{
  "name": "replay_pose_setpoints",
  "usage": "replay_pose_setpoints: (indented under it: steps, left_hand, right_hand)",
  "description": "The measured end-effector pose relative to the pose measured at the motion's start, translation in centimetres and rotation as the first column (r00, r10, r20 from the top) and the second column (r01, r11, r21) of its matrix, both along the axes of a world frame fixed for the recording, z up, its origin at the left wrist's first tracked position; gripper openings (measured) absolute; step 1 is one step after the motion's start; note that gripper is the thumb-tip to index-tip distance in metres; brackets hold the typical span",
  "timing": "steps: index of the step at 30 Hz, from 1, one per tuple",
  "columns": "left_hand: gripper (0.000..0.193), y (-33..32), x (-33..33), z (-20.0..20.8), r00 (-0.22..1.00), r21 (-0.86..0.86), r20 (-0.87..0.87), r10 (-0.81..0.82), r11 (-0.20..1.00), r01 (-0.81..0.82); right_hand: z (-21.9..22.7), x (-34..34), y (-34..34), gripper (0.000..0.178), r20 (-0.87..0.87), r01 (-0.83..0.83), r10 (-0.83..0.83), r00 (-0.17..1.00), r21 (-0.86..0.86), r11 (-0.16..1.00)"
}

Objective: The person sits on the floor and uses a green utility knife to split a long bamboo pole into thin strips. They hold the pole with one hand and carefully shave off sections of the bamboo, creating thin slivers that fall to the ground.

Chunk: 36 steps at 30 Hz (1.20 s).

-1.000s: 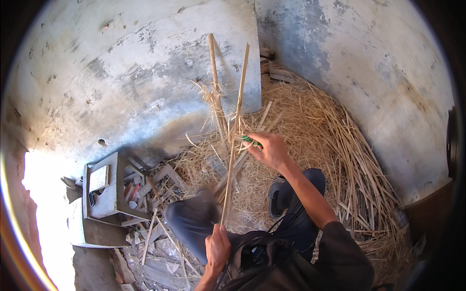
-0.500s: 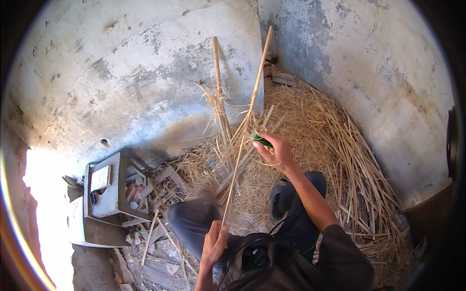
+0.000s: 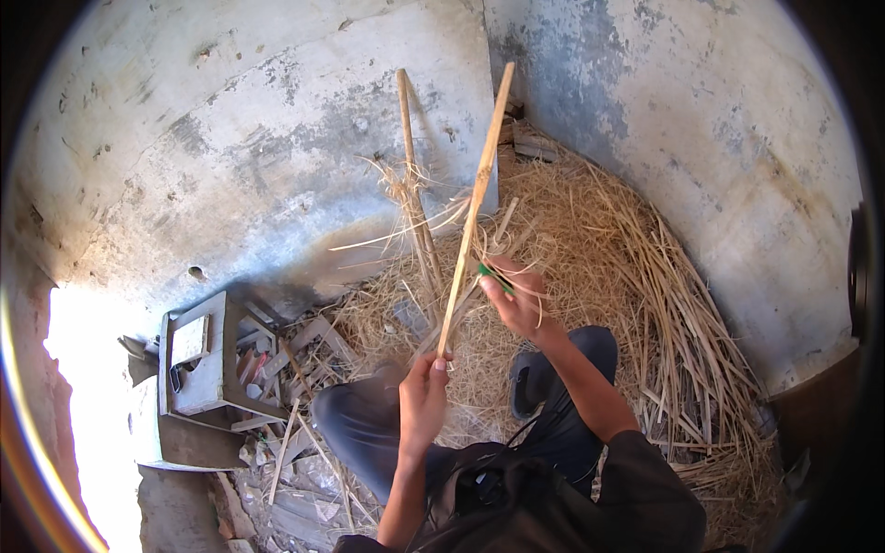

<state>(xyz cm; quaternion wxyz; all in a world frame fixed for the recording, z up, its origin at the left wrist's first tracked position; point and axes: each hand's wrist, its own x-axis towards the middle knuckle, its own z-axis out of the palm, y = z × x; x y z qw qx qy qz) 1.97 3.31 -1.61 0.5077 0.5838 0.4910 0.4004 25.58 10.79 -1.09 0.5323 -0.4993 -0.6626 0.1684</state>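
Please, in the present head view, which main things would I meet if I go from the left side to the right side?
Bright opening → grey box-like furniture → left knee → left hand → right hand → right knee → long pale strips along the right wall.

You wear this wide fisheye camera on your head, the left of a side-by-side pair, and it looks steeply down over your dark shirt (image 3: 525,502), nearest at the lower edge, to your left hand (image 3: 424,392) and right hand (image 3: 519,297), close by around the middle of the frame. Beyond them it faces the corner at upper centre, where the pale wall (image 3: 277,120) at upper left meets the blue-grey wall (image 3: 701,175) at upper right, farther off and bent toward the dark round rim.
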Motion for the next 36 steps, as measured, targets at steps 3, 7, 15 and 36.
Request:
replay_pose_setpoints:
  steps: [3, 7, 15, 36]
  left_hand:
    - [0.03, 0.6, 0.4, 0.1, 0.998, 0.078, -0.038, 0.043, 0.996, -0.04]
    - [0.03, 1.0, 0.5, 1.0, 0.995, 0.119, -0.066, 0.074, 0.991, -0.065]
    - [0.028, 0.6, 1.0, 2.9, 0.98, 0.215, -0.156, 0.122, 0.973, -0.087]
    - [0.026, 0.6, 0.9, 2.5, 0.9, 0.286, -0.402, 0.171, 0.957, -0.054]
  right_hand:
    - [-0.7, -1.4, -0.4, 0.024, 0.099, -0.09, 0.073, 0.992, 0.179, 0.98]
    - [-0.9, -2.5, -1.0, 0.029, 0.196, -0.166, 0.118, 0.974, 0.251, 0.954]
    - [-1.5, -3.3, -0.8, 0.026, 0.243, -0.155, 0.076, 0.967, 0.326, 0.933]
    - [-1.0, -3.7, -0.9, 0.025, 0.311, -0.097, -0.014, 0.95, 0.337, 0.936]
